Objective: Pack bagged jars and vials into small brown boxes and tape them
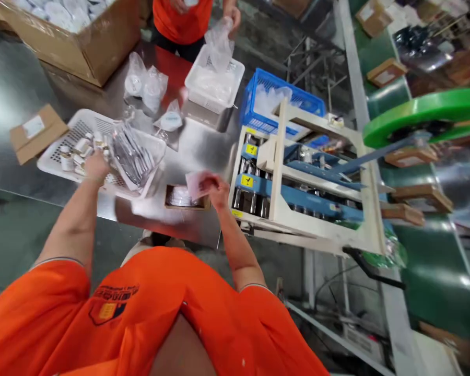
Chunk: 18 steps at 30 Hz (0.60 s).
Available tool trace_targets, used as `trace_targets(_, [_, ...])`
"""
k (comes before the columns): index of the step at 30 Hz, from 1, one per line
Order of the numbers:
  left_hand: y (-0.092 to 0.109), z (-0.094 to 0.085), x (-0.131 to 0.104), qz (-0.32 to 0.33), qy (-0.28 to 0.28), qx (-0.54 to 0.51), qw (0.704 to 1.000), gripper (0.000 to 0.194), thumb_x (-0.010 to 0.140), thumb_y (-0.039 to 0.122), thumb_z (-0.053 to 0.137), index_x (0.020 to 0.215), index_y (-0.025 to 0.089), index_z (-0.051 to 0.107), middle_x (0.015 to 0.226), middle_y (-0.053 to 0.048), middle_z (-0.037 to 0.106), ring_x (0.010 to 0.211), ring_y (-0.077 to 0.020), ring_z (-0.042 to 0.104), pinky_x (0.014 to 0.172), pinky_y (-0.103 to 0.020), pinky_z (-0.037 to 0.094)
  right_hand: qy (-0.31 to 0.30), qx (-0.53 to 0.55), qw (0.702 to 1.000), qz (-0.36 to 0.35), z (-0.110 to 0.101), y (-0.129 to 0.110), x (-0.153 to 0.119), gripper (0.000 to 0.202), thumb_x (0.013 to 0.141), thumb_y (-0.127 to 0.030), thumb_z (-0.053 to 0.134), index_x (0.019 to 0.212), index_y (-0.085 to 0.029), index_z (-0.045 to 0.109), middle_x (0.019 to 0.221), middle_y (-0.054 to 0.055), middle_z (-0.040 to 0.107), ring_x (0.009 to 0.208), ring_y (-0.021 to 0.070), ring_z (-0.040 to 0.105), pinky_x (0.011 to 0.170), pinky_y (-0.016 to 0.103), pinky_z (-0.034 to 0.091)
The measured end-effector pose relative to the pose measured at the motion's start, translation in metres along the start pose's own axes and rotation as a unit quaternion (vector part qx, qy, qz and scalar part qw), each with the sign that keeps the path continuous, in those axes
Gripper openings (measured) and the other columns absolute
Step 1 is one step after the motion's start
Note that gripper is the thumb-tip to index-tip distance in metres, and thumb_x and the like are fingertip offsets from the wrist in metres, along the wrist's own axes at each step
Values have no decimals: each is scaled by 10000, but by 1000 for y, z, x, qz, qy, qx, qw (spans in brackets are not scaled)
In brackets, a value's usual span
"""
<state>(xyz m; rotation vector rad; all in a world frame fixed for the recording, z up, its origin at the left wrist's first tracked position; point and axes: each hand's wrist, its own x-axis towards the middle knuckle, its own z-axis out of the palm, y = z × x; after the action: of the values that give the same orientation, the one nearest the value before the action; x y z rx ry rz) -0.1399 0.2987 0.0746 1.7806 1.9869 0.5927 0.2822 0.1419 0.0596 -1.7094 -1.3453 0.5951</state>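
My left hand (96, 166) reaches into a white basket (58, 175), over several small white and gold fittings (82, 148); its fingertips are hidden among them. Beside these, in the same basket, lies a stack of flat clear plastic packets (132, 156). Pinched in my right hand (218, 190) is a pale pink sheet (198, 184), held above the right end of a small open cardboard box (172, 205). White round items (181, 196) fill much of that box.
A large carton (109, 42) stands at the back left, near bagged white parts (153, 89). Across the table a person (182, 21) holds a plastic bag over a white bin (213, 102). A roller machine (297, 190) adjoins the table on the right, beside a blue crate (258, 121).
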Motion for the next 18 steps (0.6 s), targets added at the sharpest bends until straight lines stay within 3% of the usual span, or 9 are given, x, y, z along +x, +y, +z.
trace_targets(2, [10,-23,-36,-25,60,37,997,425,1160,379,614,1523,157,607,1378,-200,768,1444,-524,694,1268,-952,500,99,56,993,29,-11,12,8,146,1048,-310,574,928,-266,643,837,17,658,872,239,687,894,409,688])
trace_targets(4, [29,-37,-79,87,110,31,990,519,1170,485,607,1640,263,627,1565,-151,734,1529,-525,670,1334,-878,523,169,99,979,52,-18,23,16,219,1061,-385,613,872,-288,560,784,-22,543,818,209,616,846,358,652])
trace_targets(6, [60,-31,-118,239,53,-19,969,475,1163,537,645,1590,350,734,1537,-116,733,1469,-502,716,1297,-794,601,212,138,964,82,-19,31,21,314,1077,-424,638,834,-303,479,764,-54,452,771,177,535,790,297,593])
trace_targets(8, [103,0,-143,328,-90,-55,939,325,1088,408,765,1397,339,842,1337,-123,744,1248,-449,790,1188,-710,673,239,176,948,112,-17,36,24,386,1108,-443,638,824,-314,411,758,-75,388,744,156,457,739,254,523])
trace_targets(10, [147,47,-150,333,-221,-57,915,162,974,190,855,1111,274,834,1174,-123,722,1044,-384,791,1112,-634,690,246,195,941,125,-16,39,26,433,1153,-457,618,828,-325,364,751,-88,333,733,150,396,700,236,464])
trace_targets(11, [166,70,-149,332,-248,-57,908,189,932,110,874,1016,261,797,1100,-109,712,988,-358,779,1085,-592,692,247,197,941,124,-18,40,26,450,1171,-466,612,830,-328,353,748,-92,313,732,151,380,691,234,444])
trace_targets(14, [192,116,-139,328,-266,-62,905,341,844,11,947,996,255,765,1045,-94,728,1062,-367,767,1126,-560,663,255,195,940,116,-29,41,24,467,1187,-481,619,828,-328,362,752,-85,315,748,164,415,705,245,450])
trace_targets(16, [182,124,-131,316,-231,-68,918,337,908,64,945,1151,243,795,1216,-151,767,1294,-437,728,1255,-646,585,255,188,942,107,-38,40,21,455,1181,-484,631,830,-328,387,762,-70,350,771,185,463,727,266,483])
trace_targets(18, [157,122,-123,267,-152,-93,947,350,1008,139,879,1335,224,787,1404,-204,736,1496,-493,623,1354,-733,475,245,181,948,95,-45,35,16,449,1175,-497,657,834,-333,416,762,-54,388,786,207,483,738,291,516])
